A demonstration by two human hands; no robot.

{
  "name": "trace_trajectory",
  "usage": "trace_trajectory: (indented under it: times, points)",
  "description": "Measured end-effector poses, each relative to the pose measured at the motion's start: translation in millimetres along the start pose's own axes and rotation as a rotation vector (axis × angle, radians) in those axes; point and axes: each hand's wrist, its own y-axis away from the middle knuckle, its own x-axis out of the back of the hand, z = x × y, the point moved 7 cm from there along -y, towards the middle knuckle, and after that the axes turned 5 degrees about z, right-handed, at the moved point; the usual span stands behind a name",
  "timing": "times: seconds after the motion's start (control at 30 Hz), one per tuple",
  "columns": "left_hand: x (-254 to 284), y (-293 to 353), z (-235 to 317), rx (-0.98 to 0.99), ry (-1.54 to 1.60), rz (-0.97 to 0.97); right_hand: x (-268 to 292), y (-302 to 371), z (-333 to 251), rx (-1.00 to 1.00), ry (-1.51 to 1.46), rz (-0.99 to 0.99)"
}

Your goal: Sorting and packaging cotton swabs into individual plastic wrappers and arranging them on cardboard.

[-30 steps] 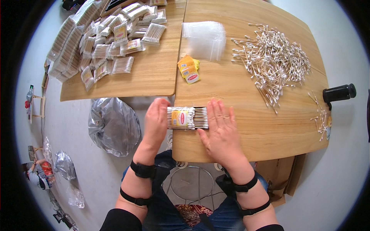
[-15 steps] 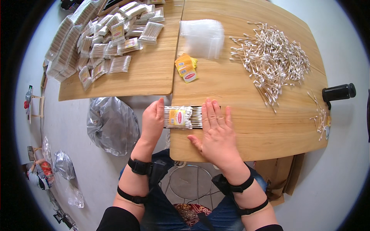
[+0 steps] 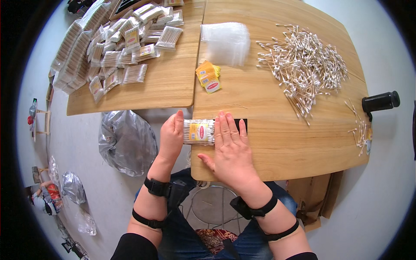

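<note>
At the table's front left corner lies a pack of cotton swabs (image 3: 199, 131) with a yellow and white card on top. My left hand (image 3: 172, 132) is closed on the pack's left end, just off the table edge, thumb up. My right hand (image 3: 232, 149) lies flat with fingers stretched, its fingertips against the pack's right end. Under those fingers a flat black piece (image 3: 243, 125) shows in part. Whether swabs lie beneath the right palm is hidden.
Loose cotton swabs (image 3: 310, 65) form a big heap on the right. Clear plastic bags (image 3: 225, 43) and yellow cards (image 3: 209, 77) lie at the middle back. Filled packs (image 3: 130, 43) pile up at the far left. A black cylinder (image 3: 381, 102) juts from the right edge.
My right hand has slid left, toward my left hand. The swabs that stuck out at the right have moved in under the card's side, and more of the black piece shows.
</note>
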Motion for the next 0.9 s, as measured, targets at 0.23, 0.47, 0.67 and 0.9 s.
trace_trajectory:
  times: [0.23,0.47,0.67,0.9]
  points:
    - [6.7,2.3,-17.6,0.315,0.264,-0.065,1.3,6.3,7.1,-0.001,0.029,0.001]
    - [-5.0,8.4,-22.6,0.311,0.288,-0.049,0.4,4.6,2.4,0.0,0.045,0.002]
    - [-1.9,5.7,-18.3,0.071,0.166,0.039,-2.2,2.0,-2.5,-0.015,0.017,0.0]
    - [7.8,-1.6,-4.7,-0.175,-0.303,0.079,-0.3,-0.1,-0.2,0.014,-0.033,0.056]
